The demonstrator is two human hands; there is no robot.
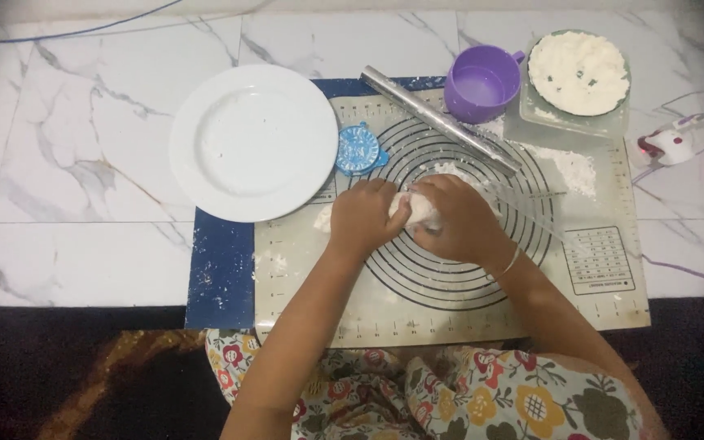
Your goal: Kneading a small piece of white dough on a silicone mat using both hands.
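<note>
1. A white plate (253, 143) sat bare at the left, half on the marble floor and half over the blue edge of the mat (220, 277), close enough to take whatever came off the mat
2. A small blue round press (358, 150) lay just beside the plate's right rim, apart from the hands
3. The left hand (362, 218) was curled over the near end of a lump of white dough (417, 209), fingers folded down onto it, so the grip was closed around the dough
4. The dough itself lay at the middle of the mat's printed rings, between the two hands
5. The right hand (459, 218) cupped the other end, fingers wrapped over the top, pressing toward the left hand
6. A metal rolling pin (437, 119) lay slantwise across the far part of the mat, out of the way
7. A purple cup (482, 83) stood beyond it, beside a dish (578, 75) heaped with white flour, with some flour spilled on the mat below
</note>
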